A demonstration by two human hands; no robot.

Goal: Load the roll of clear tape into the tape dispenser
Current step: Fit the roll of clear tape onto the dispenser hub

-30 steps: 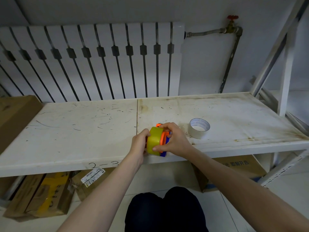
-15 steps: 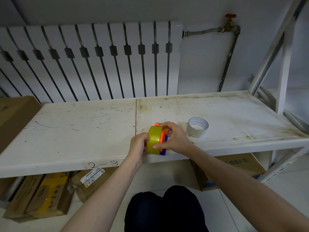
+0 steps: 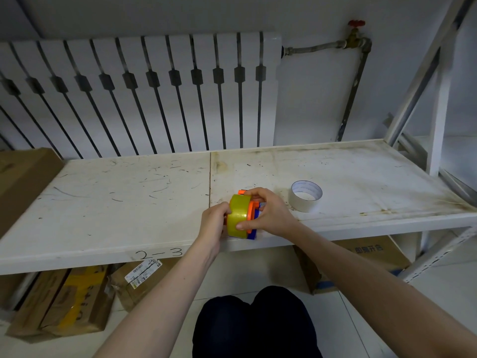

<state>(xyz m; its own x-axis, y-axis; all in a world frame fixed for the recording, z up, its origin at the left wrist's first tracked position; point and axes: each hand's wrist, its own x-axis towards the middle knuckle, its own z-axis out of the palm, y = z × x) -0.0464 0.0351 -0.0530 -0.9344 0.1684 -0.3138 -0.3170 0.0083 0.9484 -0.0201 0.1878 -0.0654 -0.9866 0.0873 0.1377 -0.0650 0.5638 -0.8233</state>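
A yellowish clear tape roll [image 3: 238,215] stands on edge at the front of the white shelf [image 3: 129,208], pressed against an orange and blue tape dispenser [image 3: 252,215]. My left hand [image 3: 213,226] grips the roll's left side. My right hand [image 3: 268,215] wraps over the dispenser from the right, its thumb on the roll's lower edge and its fingers on top. Most of the dispenser is hidden behind the roll and my right hand.
An empty white tape core [image 3: 306,195] lies flat on the shelf to the right. A radiator [image 3: 144,94] stands behind, a shelf upright [image 3: 438,120] at the right. Cardboard boxes [image 3: 72,301] sit below the shelf; another box [image 3: 23,177] is at the left.
Both hands have kept their hold on the roll and dispenser at the same spot on the shelf edge. The camera has shifted slightly.
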